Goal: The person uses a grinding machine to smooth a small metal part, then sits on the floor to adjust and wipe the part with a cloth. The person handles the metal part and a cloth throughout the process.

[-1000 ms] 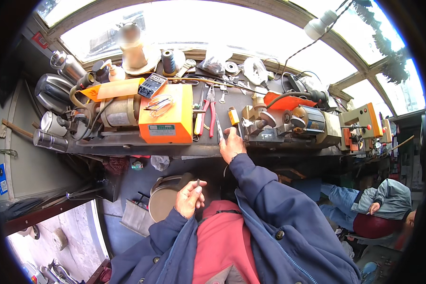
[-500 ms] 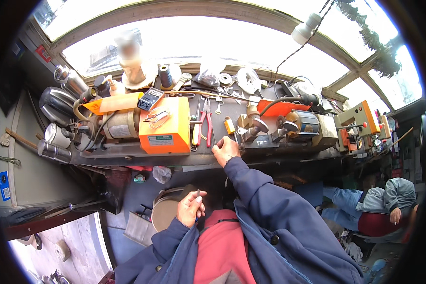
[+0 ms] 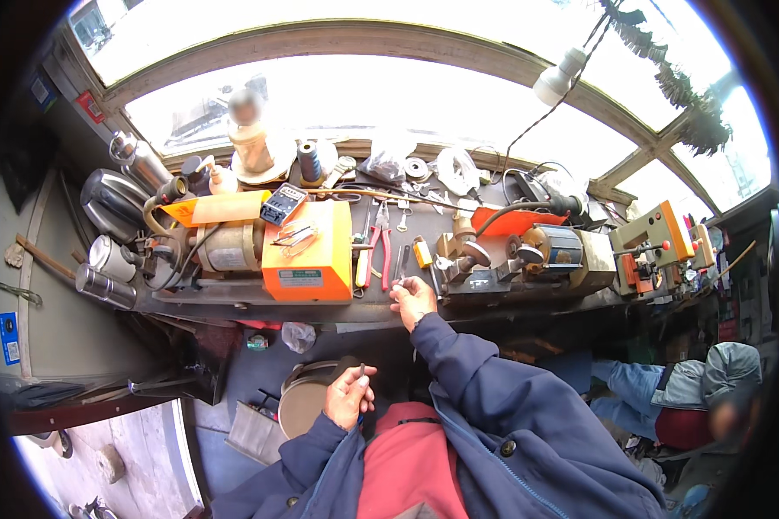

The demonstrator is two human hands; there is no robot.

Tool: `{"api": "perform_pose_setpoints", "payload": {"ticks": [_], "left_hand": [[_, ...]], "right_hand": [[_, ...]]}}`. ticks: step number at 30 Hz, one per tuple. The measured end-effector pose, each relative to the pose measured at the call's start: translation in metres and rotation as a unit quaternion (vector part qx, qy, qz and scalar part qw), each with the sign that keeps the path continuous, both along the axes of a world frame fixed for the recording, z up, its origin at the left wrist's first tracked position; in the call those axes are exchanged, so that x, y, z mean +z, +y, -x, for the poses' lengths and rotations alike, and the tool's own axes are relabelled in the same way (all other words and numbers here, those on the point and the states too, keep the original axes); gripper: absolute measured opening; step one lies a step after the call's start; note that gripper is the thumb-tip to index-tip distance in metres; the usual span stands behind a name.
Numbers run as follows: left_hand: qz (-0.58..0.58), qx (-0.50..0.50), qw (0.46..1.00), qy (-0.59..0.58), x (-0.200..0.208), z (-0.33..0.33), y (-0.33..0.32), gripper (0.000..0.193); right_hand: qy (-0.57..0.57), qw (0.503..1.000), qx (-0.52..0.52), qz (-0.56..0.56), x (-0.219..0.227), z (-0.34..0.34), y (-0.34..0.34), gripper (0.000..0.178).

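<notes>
My left hand (image 3: pixel 350 398) is closed in front of my red top, with a small dark stub (image 3: pixel 362 369) pinched between thumb and forefinger; what it is does not show. At the bench's front edge, my right hand (image 3: pixel 415 301) has its fingertips pinched at the lower end of slim metal strips (image 3: pixel 402 261), too small to name exactly. Left of these lie red-handled pliers (image 3: pixel 379 242) and a yellow-handled tool (image 3: pixel 362 266). A short yellow-and-black item (image 3: pixel 421 252) sits just beyond the right hand.
An orange-covered machine (image 3: pixel 307 259) stands to the left, and a motor with small clamps (image 3: pixel 550 246) to the right. Farther right is a beige-and-orange machine (image 3: pixel 658 238). Below the bench stands a round stool or bucket (image 3: pixel 307 411). Another person's legs (image 3: pixel 632 394) are at the right.
The bench sits slightly lower in the picture. My right hand's fingers have shifted a little, and the slim metal strips now show more plainly above them. My left hand keeps its pinch.
</notes>
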State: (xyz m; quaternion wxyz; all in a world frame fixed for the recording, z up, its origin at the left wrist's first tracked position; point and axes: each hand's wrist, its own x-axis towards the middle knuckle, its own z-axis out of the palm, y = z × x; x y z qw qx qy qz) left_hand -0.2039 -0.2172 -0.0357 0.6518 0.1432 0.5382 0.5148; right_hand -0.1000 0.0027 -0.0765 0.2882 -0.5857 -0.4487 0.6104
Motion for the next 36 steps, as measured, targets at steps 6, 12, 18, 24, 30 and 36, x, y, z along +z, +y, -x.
{"api": "perform_pose_setpoints", "payload": {"ticks": [6,12,18,24,30,36], "left_hand": [[-0.014,0.020,1.000,-0.008,-0.004,0.001,0.005,0.024],[0.010,0.017,1.000,-0.019,-0.008,0.005,0.019,0.025],[0.011,-0.021,0.999,-0.021,-0.021,0.005,0.058,0.028],[0.037,-0.017,0.997,-0.071,-0.044,-0.002,0.095,0.035],[0.064,0.002,0.992,-0.107,-0.057,-0.009,0.103,0.044],[0.086,-0.019,0.994,-0.067,-0.059,-0.012,0.104,0.040]], "right_hand": [[0.003,0.999,0.045,-0.029,-0.016,-0.014,0.003,0.008],[0.050,0.995,0.083,-0.017,0.005,-0.043,-0.038,0.011],[0.014,0.998,0.067,-0.017,0.023,-0.055,-0.047,0.014],[-0.047,0.976,0.116,-0.176,0.032,-0.055,-0.038,0.012],[-0.013,0.992,0.116,-0.057,0.032,-0.052,-0.031,0.009],[-0.126,0.950,0.182,-0.222,0.016,-0.040,-0.018,0.011]]}}
